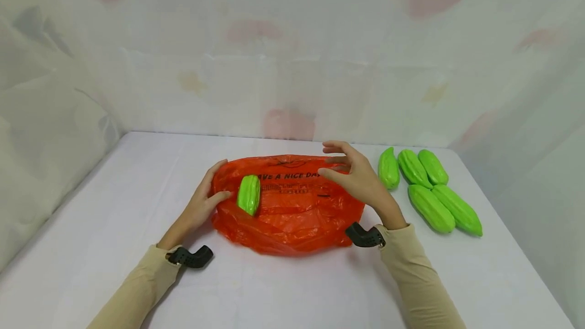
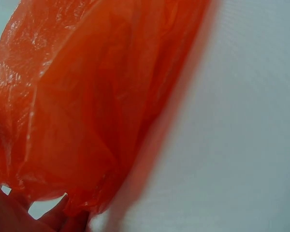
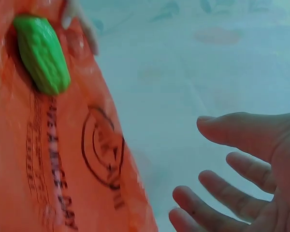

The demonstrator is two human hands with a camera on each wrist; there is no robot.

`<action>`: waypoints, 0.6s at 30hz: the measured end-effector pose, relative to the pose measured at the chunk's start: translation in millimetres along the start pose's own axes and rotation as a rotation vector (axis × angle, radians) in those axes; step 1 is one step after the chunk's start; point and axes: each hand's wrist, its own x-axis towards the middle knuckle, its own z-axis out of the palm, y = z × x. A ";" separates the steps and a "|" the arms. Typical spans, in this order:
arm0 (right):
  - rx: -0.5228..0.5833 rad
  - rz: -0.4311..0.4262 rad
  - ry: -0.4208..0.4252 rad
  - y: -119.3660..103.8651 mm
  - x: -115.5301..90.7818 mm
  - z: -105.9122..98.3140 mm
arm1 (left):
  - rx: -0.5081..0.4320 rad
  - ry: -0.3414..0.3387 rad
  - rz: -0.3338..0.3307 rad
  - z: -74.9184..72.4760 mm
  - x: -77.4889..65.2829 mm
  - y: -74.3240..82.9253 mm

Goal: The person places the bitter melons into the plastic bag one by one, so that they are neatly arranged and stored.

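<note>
A red plastic bag (image 1: 292, 225) with black print lies spread on the white table, its mouth gaping. Inside it, toward the left, is a bright green bitter melon (image 1: 249, 195) with a ridged skin. My left hand (image 1: 203, 202) grips the bag's left edge, thumb on the inner side next to the melon and fingers behind the edge. Over the bag's right part hovers my right hand (image 1: 354, 174), holding nothing, its fingers spread and a little bent. The right wrist view also shows the melon (image 3: 42, 55) on the printed plastic, apart from the right hand (image 3: 241, 179).
Several more green bitter melons (image 1: 431, 208) lie grouped on the table to the right of the bag. Each wrist wears a black camera mount (image 1: 192, 257). A pale patterned cloth (image 1: 292, 90) hangs behind the table (image 1: 274, 293) and along its sides.
</note>
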 end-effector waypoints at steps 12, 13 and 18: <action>-0.066 0.021 0.101 22.9 5.3 -19.2 | 0.013 -0.006 -0.004 -0.5 -1.7 -1.5; -0.066 0.024 0.108 24.3 5.5 -21.0 | 0.016 -0.008 -0.002 -0.5 -1.6 -1.8; -0.091 0.048 0.143 32.0 5.5 -29.4 | 0.015 -0.009 -0.003 -0.1 -0.4 -3.0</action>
